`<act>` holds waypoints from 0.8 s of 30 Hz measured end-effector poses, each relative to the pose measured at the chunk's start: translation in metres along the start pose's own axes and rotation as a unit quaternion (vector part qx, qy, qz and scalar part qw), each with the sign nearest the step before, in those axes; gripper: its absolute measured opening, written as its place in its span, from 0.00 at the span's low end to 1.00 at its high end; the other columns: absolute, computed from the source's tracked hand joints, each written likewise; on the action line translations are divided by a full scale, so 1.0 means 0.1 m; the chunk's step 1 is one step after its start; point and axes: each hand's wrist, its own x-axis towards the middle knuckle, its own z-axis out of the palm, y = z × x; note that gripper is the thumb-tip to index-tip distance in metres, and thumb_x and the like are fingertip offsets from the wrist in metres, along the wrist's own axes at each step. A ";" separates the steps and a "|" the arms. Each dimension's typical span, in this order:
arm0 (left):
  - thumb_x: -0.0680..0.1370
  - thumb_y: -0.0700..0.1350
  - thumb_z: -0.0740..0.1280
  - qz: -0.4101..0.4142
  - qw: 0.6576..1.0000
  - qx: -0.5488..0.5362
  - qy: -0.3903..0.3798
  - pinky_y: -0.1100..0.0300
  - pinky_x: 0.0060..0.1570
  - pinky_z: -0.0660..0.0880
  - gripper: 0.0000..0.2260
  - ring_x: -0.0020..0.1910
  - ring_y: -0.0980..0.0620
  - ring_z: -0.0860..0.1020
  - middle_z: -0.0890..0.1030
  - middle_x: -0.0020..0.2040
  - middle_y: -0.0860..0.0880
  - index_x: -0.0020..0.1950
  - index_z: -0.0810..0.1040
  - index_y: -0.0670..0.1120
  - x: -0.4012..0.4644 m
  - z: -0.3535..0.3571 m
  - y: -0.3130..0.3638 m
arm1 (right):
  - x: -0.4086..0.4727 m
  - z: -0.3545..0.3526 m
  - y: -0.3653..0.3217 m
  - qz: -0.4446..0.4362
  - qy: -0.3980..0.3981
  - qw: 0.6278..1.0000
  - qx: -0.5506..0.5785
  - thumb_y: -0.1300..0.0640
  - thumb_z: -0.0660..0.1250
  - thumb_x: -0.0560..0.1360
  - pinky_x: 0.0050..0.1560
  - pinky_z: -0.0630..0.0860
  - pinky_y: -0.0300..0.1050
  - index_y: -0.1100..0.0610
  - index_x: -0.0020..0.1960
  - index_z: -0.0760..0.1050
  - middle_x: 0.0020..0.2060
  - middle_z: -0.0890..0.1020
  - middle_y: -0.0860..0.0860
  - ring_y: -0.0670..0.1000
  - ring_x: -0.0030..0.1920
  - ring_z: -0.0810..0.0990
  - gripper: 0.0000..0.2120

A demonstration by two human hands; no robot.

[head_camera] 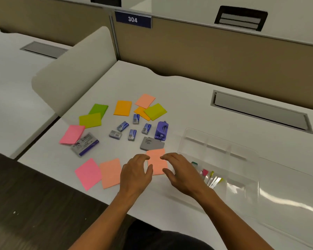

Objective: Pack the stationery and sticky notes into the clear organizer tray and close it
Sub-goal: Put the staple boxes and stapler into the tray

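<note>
Both hands hovered nearest the camera over a salmon sticky-note pad [156,160]: the left hand [135,175] and right hand [182,173] had loosely spread fingers, gripping nothing, flanking the pad. On the white desk [188,98], the clear plastic organizer tray [222,150] lay to the right, lid open toward the desk's near edge; its near compartment held coloured page flags [210,177], its far compartments looked bare. Left of it lay a purple hole punch [161,130], a grey flat box [152,143] and small blue staple boxes [132,134] among scattered sticky pads.
</note>
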 end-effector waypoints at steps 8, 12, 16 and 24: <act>0.76 0.54 0.67 -0.053 0.998 -0.018 0.014 0.55 0.60 0.74 0.16 0.62 0.51 0.76 0.76 0.66 0.52 0.63 0.76 0.53 0.06 -0.15 -0.47 | 0.25 0.08 -0.23 -0.026 -0.037 0.999 -0.030 0.46 0.63 0.79 0.69 0.67 0.48 0.44 0.73 0.62 0.73 0.67 0.45 0.49 0.70 0.68 0.24; 0.76 0.54 0.67 -0.063 0.997 -0.030 0.024 0.55 0.58 0.75 0.17 0.61 0.51 0.77 0.77 0.65 0.52 0.63 0.76 0.52 0.13 -0.20 -0.64 | 0.40 0.11 -0.31 -0.025 -0.056 0.998 -0.034 0.45 0.63 0.79 0.70 0.66 0.49 0.43 0.74 0.59 0.74 0.65 0.45 0.50 0.71 0.66 0.26; 0.76 0.53 0.68 -0.063 0.997 -0.017 0.044 0.55 0.57 0.74 0.17 0.61 0.50 0.76 0.77 0.64 0.51 0.63 0.75 0.51 0.26 -0.26 -0.75 | 0.56 0.13 -0.36 -0.028 -0.060 0.997 -0.047 0.45 0.63 0.78 0.70 0.66 0.49 0.43 0.74 0.59 0.74 0.65 0.46 0.50 0.71 0.66 0.26; 0.77 0.48 0.67 -0.042 0.998 -0.033 0.032 0.52 0.61 0.72 0.19 0.65 0.47 0.71 0.73 0.68 0.47 0.67 0.73 0.46 0.66 -0.37 -1.00 | 0.92 0.23 -0.49 -0.007 -0.064 0.996 -0.055 0.46 0.64 0.78 0.69 0.65 0.48 0.48 0.77 0.57 0.75 0.63 0.49 0.51 0.72 0.65 0.31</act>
